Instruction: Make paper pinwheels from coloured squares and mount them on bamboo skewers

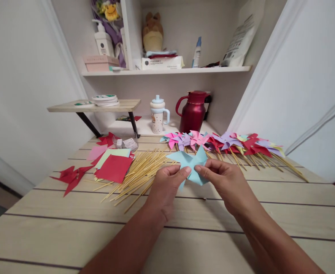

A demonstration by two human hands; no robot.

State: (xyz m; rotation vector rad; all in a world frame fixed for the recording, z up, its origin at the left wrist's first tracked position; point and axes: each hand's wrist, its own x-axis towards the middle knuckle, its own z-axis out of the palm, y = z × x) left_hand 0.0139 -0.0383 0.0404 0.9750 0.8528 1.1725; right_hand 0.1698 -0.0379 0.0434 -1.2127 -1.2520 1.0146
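Both hands are working above the wooden table (70, 228), pinching a light blue paper pinwheel (190, 161) between them; the left hand (167, 186) is gripping its lower left part with thumb and fingertips closed narrowly on the paper, while the right hand (226, 180) is nipping the centre from the right side, fingers curled in; the pinwheel is being held just over the tabletop, near the middle, between the stick pile and the row of finished ones.

A loose heap of bamboo sticks (138, 171) is lying just left of the left hand; stacked paper squares (114, 167), red on top with green and pink beneath, are sitting beside it; cut red paper pieces (70, 176) are resting further left; a small clear packet (126, 144) is lying behind the papers, its contents too small to tell.

A row of finished pinwheels (224, 142), pink, purple and red, is stretching along the back right of the table, sticks pointing toward the person.

Behind, a spotted lidded cup (158, 116) and a dark red jug (194, 111) are standing closed, so their contents are hidden; on the upper shelf (213, 69) a pump bottle (103, 40) and a pink box (100, 62) are sitting shut.
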